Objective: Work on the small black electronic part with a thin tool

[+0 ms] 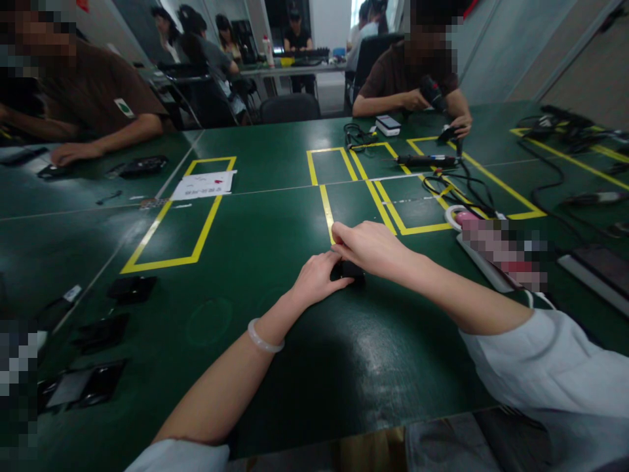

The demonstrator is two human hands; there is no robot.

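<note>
On the green table (pixel 265 236), a small black box-like object (pixel 352 270) sits mostly hidden behind and between my hands. My left hand (pixel 322 278) is closed around its left side, with the thumb along the near edge. Above it, my right hand (pixel 371 246) has its fingers curled in a pinch over the object's far left end. Whatever the right fingertips pinch is hidden or too small to make out. A pale bangle circles my left wrist.
Several black parts (pixel 130 288) lie at the left. A white paper (pixel 206 185) rests by yellow tape outlines. To the right are a pen-shaped electric screwdriver (pixel 427 160), cables, and a phone-like slab (pixel 486 262). Two co-workers sit across, one holding a dark tool (pixel 433 95).
</note>
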